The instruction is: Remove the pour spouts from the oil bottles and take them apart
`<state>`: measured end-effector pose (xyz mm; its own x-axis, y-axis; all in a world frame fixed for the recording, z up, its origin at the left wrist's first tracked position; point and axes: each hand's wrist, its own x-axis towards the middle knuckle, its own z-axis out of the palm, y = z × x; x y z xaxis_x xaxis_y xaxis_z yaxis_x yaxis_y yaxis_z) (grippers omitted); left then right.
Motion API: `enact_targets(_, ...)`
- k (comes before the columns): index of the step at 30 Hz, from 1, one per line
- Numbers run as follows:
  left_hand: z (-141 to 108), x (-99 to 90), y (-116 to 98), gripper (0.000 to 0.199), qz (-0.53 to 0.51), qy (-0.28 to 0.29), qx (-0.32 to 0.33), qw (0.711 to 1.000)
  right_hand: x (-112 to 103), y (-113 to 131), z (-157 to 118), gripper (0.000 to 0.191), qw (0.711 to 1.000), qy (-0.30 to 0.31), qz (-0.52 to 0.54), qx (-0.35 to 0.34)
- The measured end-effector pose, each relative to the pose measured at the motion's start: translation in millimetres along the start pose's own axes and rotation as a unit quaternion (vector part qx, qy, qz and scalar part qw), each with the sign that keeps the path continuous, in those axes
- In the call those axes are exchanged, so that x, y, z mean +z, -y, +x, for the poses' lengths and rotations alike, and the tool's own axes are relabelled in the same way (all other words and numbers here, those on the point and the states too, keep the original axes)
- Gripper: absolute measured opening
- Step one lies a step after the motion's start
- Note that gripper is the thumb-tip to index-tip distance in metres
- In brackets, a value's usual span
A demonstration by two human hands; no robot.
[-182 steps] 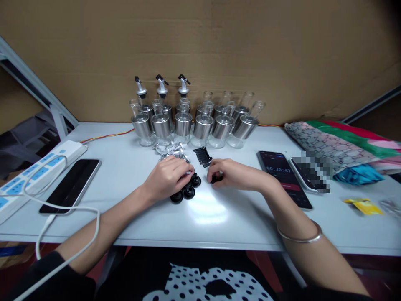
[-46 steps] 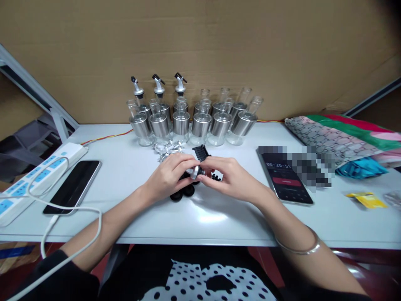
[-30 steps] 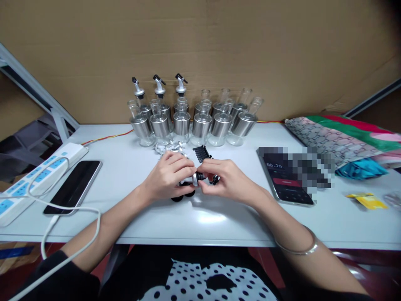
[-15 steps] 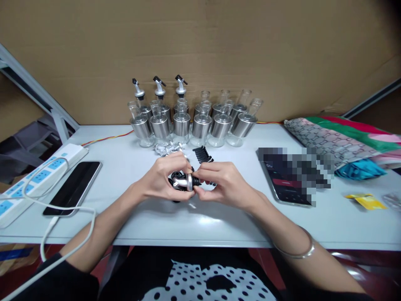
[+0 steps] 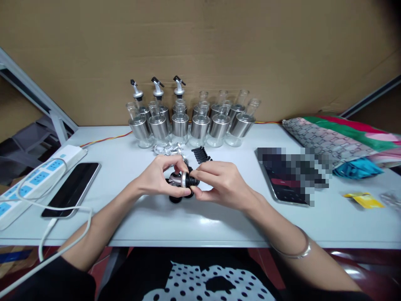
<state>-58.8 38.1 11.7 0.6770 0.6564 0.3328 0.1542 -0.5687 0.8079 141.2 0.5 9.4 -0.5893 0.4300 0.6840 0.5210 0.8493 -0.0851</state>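
Observation:
Between my two hands lies a bottle pourer (image 5: 184, 180) on its side, its silver collar to the left and its black ribbed stopper to the right. Thumb and fingers of my left hand (image 5: 158, 175) curl round the silver end. My right hand (image 5: 224, 183) pinches at the black stopper, with thumb and fingertips meeting at its edge. Just under and behind the pourer, black round parts (image 5: 175, 199) lie on the table, partly covered by my hands. Beyond them are a small pile of silver pourer parts (image 5: 167, 148) and a row of thin black pieces (image 5: 200, 154).
Several glass bottles with steel sleeves (image 5: 200, 125) stand at the back; three carry pourers (image 5: 158, 87). To the left are a power strip (image 5: 39, 179), a phone (image 5: 72, 190) and a white cable (image 5: 89, 223). Another phone (image 5: 282, 179), a patterned bag (image 5: 328, 140) and a yellow packet (image 5: 365, 200) lie right.
The pourer has turned and shifted slightly in my fingers, so more of the black stopper shows. Both hands stay on it. The whole view has shifted a little.

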Motion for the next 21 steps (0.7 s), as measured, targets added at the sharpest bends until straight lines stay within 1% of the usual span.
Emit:
enact_targets(3,-0.4,2.6,1.7,0.029,-0.002,-0.008,0.017,1.0,-4.7,-2.4,-0.4,0.018,0.999,0.003,0.023,0.024)
enact_targets(5,0.0,6.7,1.9,0.028,0.04,-0.04,0.067,0.996,-8.9,-5.0,-0.9,0.014,0.993,0.021,0.087,0.076)
enact_targets(6,0.3,9.2,1.7,0.026,0.069,-0.062,0.101,0.991,-10.6,-6.3,-1.1,0.013,0.983,0.035,0.136,0.118)
enact_targets(7,0.6,11.8,1.5,0.025,0.099,-0.086,0.135,0.982,-11.7,-7.4,-1.2,0.015,0.966,0.05,0.19,0.165)
enact_targets(9,1.0,16.7,1.5,0.024,0.153,-0.131,0.187,0.961,-11.7,-8.3,-1.0,0.02,0.921,0.068,0.285,0.255)
enact_targets(11,0.7,20.7,2.1,0.027,0.199,-0.161,0.209,0.944,-9.1,-7.6,-0.4,0.021,0.885,0.061,0.341,0.311)
enact_targets(14,-0.6,24.2,3.7,0.033,0.24,-0.176,0.218,0.929,-5.0,-5.6,0.5,0.018,0.854,0.035,0.39,0.343)
enact_targets(18,-2.4,26.0,5.0,0.036,0.274,-0.175,0.23,0.917,-5.5,-4.1,0.8,0.016,0.815,0.026,0.46,0.352)
enact_targets(21,-2.7,25.9,5.3,0.036,0.297,-0.172,0.246,0.907,-7.1,-3.3,0.7,0.016,0.811,0.019,0.472,0.346)
